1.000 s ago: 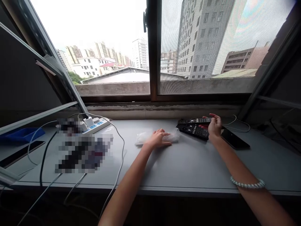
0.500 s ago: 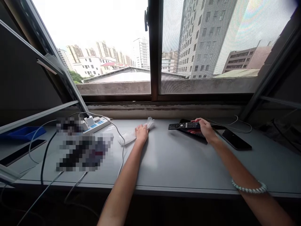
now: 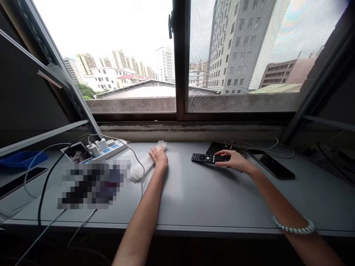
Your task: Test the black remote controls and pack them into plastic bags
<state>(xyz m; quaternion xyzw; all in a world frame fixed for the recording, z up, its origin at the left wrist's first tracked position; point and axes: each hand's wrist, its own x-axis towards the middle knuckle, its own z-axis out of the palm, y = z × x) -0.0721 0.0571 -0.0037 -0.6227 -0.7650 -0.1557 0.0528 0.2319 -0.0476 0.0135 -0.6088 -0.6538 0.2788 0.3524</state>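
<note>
My left hand [image 3: 158, 156] rests on a clear plastic bag [image 3: 142, 164] that lies slanted on the grey table [image 3: 210, 195], its fingers curled over the bag's far end. My right hand [image 3: 233, 160] lies on a slim black remote control [image 3: 205, 158] and holds its right end, which sits flat on the table. A second black remote [image 3: 222, 147] lies just behind it.
A black phone [image 3: 270, 164] and a thin white cable [image 3: 271, 147] lie at the right. A white power strip [image 3: 107, 149] with plugs and cables stands at the left, near a small photo [image 3: 76, 152], a blue tray [image 3: 22, 159] and a dark tablet [image 3: 19, 179]. A window runs behind.
My left hand has slid the plastic bag left towards the power strip. My right hand has taken one remote off the other and brought it left, down onto the table.
</note>
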